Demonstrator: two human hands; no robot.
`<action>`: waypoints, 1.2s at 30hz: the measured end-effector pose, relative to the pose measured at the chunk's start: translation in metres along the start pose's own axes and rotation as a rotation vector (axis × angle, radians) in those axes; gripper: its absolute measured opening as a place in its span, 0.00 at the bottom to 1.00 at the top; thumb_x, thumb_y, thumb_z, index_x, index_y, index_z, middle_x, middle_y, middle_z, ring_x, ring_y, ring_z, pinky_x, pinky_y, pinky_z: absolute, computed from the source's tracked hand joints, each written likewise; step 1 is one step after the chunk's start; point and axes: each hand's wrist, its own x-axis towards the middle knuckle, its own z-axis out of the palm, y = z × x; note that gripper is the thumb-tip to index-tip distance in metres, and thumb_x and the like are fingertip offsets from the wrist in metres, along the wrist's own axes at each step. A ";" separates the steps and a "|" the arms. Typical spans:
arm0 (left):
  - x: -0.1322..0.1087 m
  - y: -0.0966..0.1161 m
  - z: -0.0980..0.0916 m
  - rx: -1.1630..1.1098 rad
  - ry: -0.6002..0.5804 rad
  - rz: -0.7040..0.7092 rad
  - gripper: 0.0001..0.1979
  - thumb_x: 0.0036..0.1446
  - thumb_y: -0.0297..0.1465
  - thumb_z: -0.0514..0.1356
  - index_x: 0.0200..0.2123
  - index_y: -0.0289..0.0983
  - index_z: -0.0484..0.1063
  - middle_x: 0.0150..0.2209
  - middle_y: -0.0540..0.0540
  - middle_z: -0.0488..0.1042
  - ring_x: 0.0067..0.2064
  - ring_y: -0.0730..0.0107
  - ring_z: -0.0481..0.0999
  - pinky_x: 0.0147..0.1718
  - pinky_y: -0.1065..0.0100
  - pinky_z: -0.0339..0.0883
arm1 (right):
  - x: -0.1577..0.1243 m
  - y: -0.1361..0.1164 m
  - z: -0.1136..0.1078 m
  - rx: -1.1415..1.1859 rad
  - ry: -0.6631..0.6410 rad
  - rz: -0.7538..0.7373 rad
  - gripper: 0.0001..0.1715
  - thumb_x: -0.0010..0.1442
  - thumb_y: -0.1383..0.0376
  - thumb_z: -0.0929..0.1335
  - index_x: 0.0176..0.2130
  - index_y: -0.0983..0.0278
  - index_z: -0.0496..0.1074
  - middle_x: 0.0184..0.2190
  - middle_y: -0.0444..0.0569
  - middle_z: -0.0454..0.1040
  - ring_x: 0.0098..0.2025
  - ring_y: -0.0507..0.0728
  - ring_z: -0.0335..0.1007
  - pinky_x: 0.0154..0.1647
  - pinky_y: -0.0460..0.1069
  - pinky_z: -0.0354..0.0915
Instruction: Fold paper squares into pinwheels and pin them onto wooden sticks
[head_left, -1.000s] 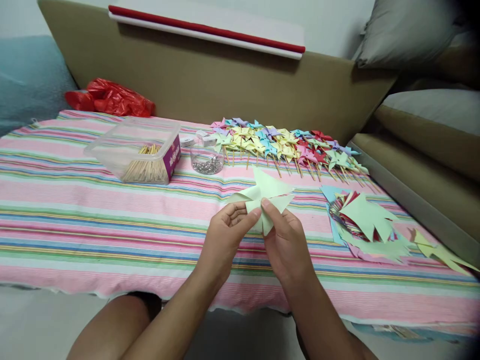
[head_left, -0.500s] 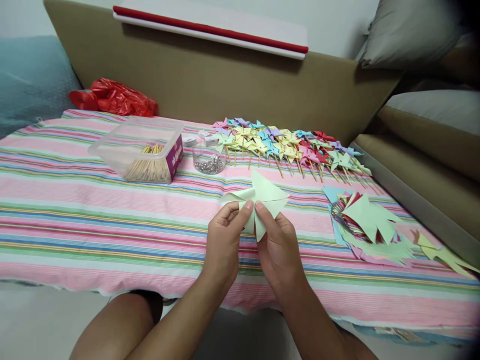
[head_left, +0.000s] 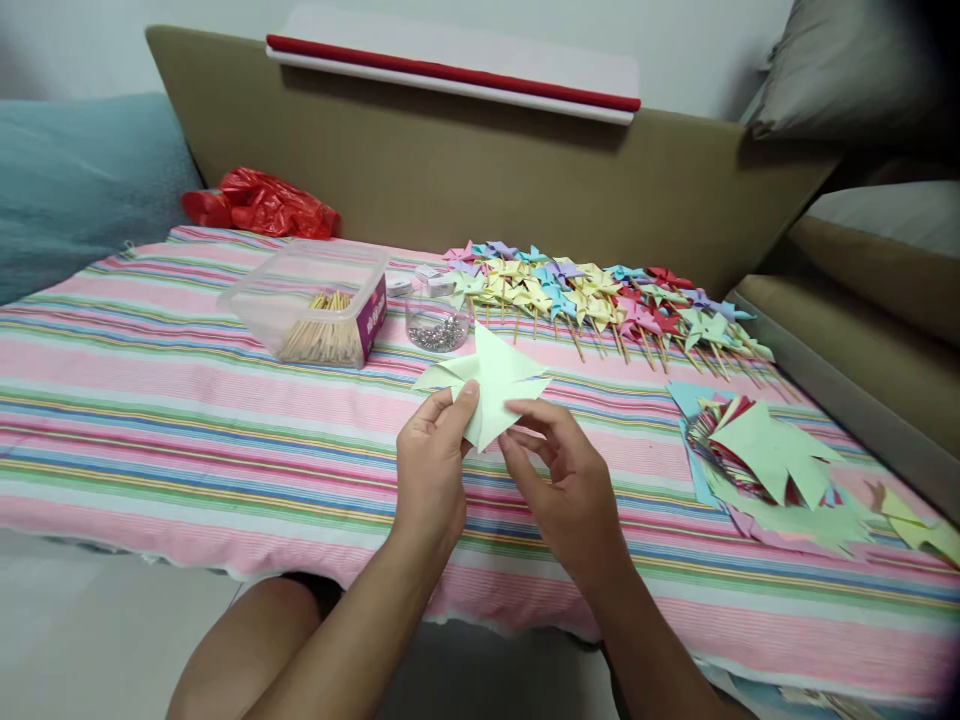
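Your clear plastic box [head_left: 271, 328] has a bunch of wooden sticks [head_left: 322, 340] in it, and the little clear tub [head_left: 437, 304] beside it has small silver bits [head_left: 444, 334]. Your left hand [head_left: 431, 475] pinches the pale green paper pinwheel [head_left: 496, 380] over the striped cloth [head_left: 187, 440], thumb in front. Right hand [head_left: 564, 478]: fingers half curled, slightly apart, at its edge, can't tell if touching. Pointy top, left blade curled.

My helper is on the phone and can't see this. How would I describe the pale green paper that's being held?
Find the pink, multicoloured-striped cloth, then the bare left hand over its middle. That hand grips a pale green, pointed paper shape. Unlike the colourful stick-mounted paper pinwheels farther back, it is in a hand and shows no stick.
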 end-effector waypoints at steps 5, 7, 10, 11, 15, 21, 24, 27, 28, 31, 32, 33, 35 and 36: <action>-0.004 0.000 0.002 0.043 -0.005 -0.008 0.11 0.52 0.35 0.71 0.30 0.35 0.76 0.26 0.52 0.70 0.28 0.78 0.66 0.28 0.76 0.61 | 0.005 0.002 -0.002 0.005 0.010 0.007 0.02 0.62 0.63 0.72 0.37 0.58 0.78 0.35 0.45 0.72 0.41 0.56 0.73 0.47 0.52 0.73; -0.005 -0.001 0.001 0.072 -0.017 0.004 0.11 0.52 0.36 0.71 0.30 0.35 0.76 0.26 0.52 0.70 0.28 0.77 0.65 0.28 0.76 0.61 | 0.005 0.000 -0.003 0.046 0.037 0.056 0.04 0.63 0.61 0.71 0.35 0.58 0.78 0.33 0.44 0.72 0.39 0.54 0.72 0.44 0.50 0.72; -0.006 -0.002 0.001 0.110 -0.033 0.018 0.11 0.53 0.36 0.71 0.29 0.35 0.76 0.25 0.52 0.69 0.28 0.77 0.64 0.29 0.75 0.61 | 0.005 -0.001 -0.003 0.099 0.093 0.125 0.07 0.63 0.59 0.72 0.34 0.59 0.78 0.34 0.44 0.73 0.39 0.54 0.72 0.41 0.48 0.71; -0.006 -0.002 0.001 0.120 -0.035 0.018 0.11 0.52 0.37 0.71 0.29 0.35 0.76 0.25 0.52 0.68 0.28 0.77 0.64 0.29 0.74 0.61 | 0.005 0.000 -0.002 0.115 0.114 0.141 0.07 0.62 0.59 0.72 0.34 0.59 0.78 0.35 0.44 0.73 0.40 0.54 0.72 0.42 0.49 0.71; -0.009 -0.002 0.003 0.152 -0.053 -0.006 0.11 0.52 0.37 0.71 0.29 0.35 0.77 0.26 0.52 0.69 0.29 0.76 0.65 0.30 0.73 0.62 | 0.006 0.004 -0.001 0.152 0.205 0.168 0.08 0.59 0.58 0.74 0.35 0.60 0.78 0.36 0.45 0.74 0.41 0.55 0.72 0.44 0.51 0.71; -0.014 -0.004 0.005 0.161 -0.087 -0.031 0.12 0.52 0.37 0.71 0.27 0.35 0.76 0.25 0.51 0.71 0.29 0.75 0.66 0.31 0.72 0.62 | 0.007 0.004 0.001 0.136 0.281 0.150 0.09 0.58 0.58 0.74 0.34 0.61 0.77 0.35 0.45 0.73 0.37 0.54 0.71 0.40 0.51 0.70; -0.015 -0.004 0.005 0.168 -0.097 -0.024 0.11 0.53 0.37 0.70 0.28 0.35 0.76 0.25 0.51 0.71 0.29 0.75 0.66 0.32 0.72 0.62 | 0.007 0.004 0.002 0.115 0.296 0.139 0.08 0.58 0.59 0.74 0.33 0.61 0.77 0.34 0.44 0.73 0.36 0.53 0.70 0.40 0.51 0.69; -0.015 -0.004 0.006 0.176 -0.098 -0.021 0.11 0.53 0.36 0.70 0.27 0.35 0.76 0.25 0.52 0.70 0.29 0.75 0.66 0.32 0.72 0.62 | 0.007 0.003 0.002 0.112 0.301 0.131 0.07 0.58 0.60 0.74 0.32 0.61 0.77 0.34 0.44 0.72 0.37 0.53 0.70 0.39 0.50 0.69; -0.015 -0.004 0.006 0.177 -0.096 -0.020 0.12 0.53 0.37 0.70 0.27 0.35 0.76 0.25 0.52 0.70 0.29 0.75 0.66 0.32 0.72 0.62 | 0.007 0.003 0.002 0.113 0.302 0.128 0.08 0.58 0.60 0.74 0.32 0.61 0.77 0.35 0.44 0.72 0.37 0.53 0.71 0.39 0.50 0.69; -0.016 -0.002 0.007 0.187 -0.092 -0.007 0.12 0.53 0.37 0.70 0.28 0.35 0.76 0.26 0.52 0.70 0.29 0.75 0.66 0.32 0.72 0.62 | 0.007 0.002 0.003 0.105 0.304 0.123 0.08 0.58 0.60 0.75 0.31 0.61 0.77 0.35 0.44 0.71 0.38 0.53 0.71 0.39 0.50 0.69; -0.016 -0.002 0.007 0.193 -0.093 0.000 0.12 0.54 0.37 0.70 0.28 0.35 0.76 0.26 0.52 0.70 0.29 0.76 0.65 0.32 0.72 0.61 | 0.007 0.001 0.003 0.100 0.307 0.120 0.08 0.58 0.60 0.75 0.31 0.61 0.77 0.35 0.44 0.71 0.38 0.53 0.71 0.39 0.50 0.70; -0.016 -0.002 0.007 0.197 -0.095 0.009 0.12 0.54 0.37 0.70 0.28 0.35 0.75 0.25 0.52 0.70 0.29 0.76 0.65 0.32 0.72 0.61 | 0.007 0.001 0.003 0.096 0.311 0.117 0.08 0.58 0.60 0.75 0.31 0.61 0.77 0.35 0.45 0.72 0.38 0.53 0.71 0.38 0.50 0.70; -0.017 -0.002 0.007 0.202 -0.104 0.018 0.12 0.54 0.37 0.70 0.27 0.35 0.75 0.25 0.52 0.69 0.28 0.76 0.64 0.31 0.72 0.60 | 0.007 0.000 0.004 0.093 0.317 0.113 0.07 0.58 0.60 0.75 0.31 0.61 0.78 0.35 0.45 0.71 0.38 0.54 0.71 0.38 0.50 0.70; -0.017 -0.002 0.007 0.202 -0.107 0.019 0.12 0.54 0.37 0.70 0.27 0.35 0.75 0.24 0.53 0.69 0.28 0.76 0.64 0.31 0.72 0.60 | 0.007 0.000 0.004 0.094 0.322 0.112 0.07 0.57 0.60 0.75 0.31 0.61 0.78 0.34 0.45 0.71 0.38 0.54 0.71 0.37 0.49 0.70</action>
